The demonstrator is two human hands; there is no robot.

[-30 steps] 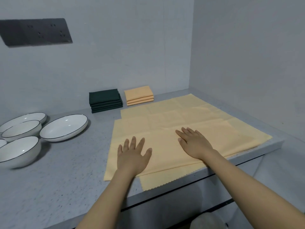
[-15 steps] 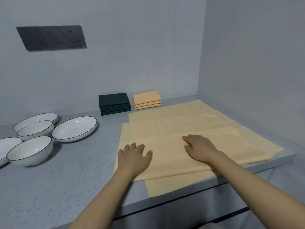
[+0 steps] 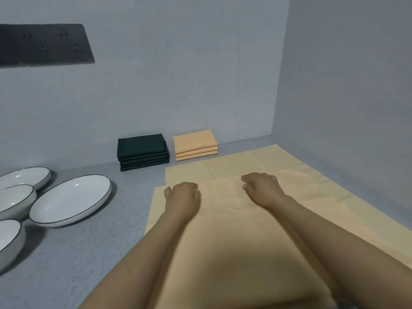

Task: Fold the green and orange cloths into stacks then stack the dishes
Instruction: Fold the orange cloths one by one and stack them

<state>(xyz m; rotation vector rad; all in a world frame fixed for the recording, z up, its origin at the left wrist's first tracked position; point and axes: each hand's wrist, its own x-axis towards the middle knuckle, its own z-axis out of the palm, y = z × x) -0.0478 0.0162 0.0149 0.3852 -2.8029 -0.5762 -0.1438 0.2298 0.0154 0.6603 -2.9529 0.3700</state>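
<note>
Orange cloth [image 3: 234,230], a large flat sheet of pale fabric, lies spread over the right half of the grey speckled desk [image 3: 73,259], and both my hands are on it. My left hand [image 3: 182,198] sits near the sheet's far left part with the fingers curled under at the folded edge; my right hand [image 3: 263,189] sits further right at the same line, fingers bent down onto the fabric. Whether either grip is pinching the cloth or only pressing on it I cannot tell, since the fingertips are hidden under the knuckles. My bare forearms run back over the cloth toward the camera. A second layer of the same cloth shows beyond my hands, reaching toward the right wall.

Against the back wall stand two finished stacks side by side, just apart: a stack of folded dark green cloths [image 3: 142,151] on the left and a stack of folded orange cloths [image 3: 195,144] on the right, the orange stack close to the far edge of the spread sheet.

To the left on the desk lie white dishes with thin dark rims, unstacked: a wide shallow plate [image 3: 71,200] nearest the cloth, another shallow plate [image 3: 24,178] behind it, a deeper bowl [image 3: 15,200] between them at the left edge, and one more bowl [image 3: 10,239] partly cut off at the frame's lower left. A dark grey socket panel [image 3: 44,44] is fixed high on the back wall.
</note>
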